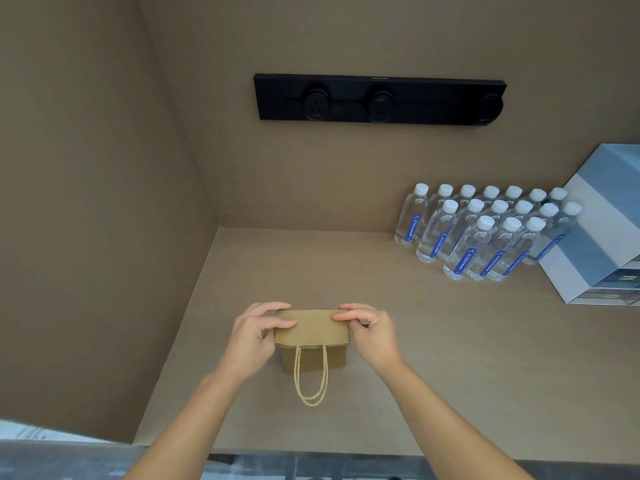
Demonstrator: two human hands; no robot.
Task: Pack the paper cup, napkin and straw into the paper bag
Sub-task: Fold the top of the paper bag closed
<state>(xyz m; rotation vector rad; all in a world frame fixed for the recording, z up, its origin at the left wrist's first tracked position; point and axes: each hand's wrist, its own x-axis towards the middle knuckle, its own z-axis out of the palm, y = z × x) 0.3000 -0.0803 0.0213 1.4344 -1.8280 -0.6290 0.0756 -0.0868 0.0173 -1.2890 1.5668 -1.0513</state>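
Bag [311, 329] between hands, left [254, 337], right [372, 332] (top folded over).

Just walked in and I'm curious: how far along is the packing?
It looks nearly done. No cup, napkin or straw is in view, so they may already be inside, though the bag hides its contents. The left hand and right hand pinch its folded top. Only finishing the fold and letting go seem left.

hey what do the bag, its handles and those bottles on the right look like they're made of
Paper bag: matte brown kraft paper, by its crisp folded-over top. Handles: pale twisted cord, probably paper. Bottles: clear, glossy, likely plastic, with white caps and blue labels.
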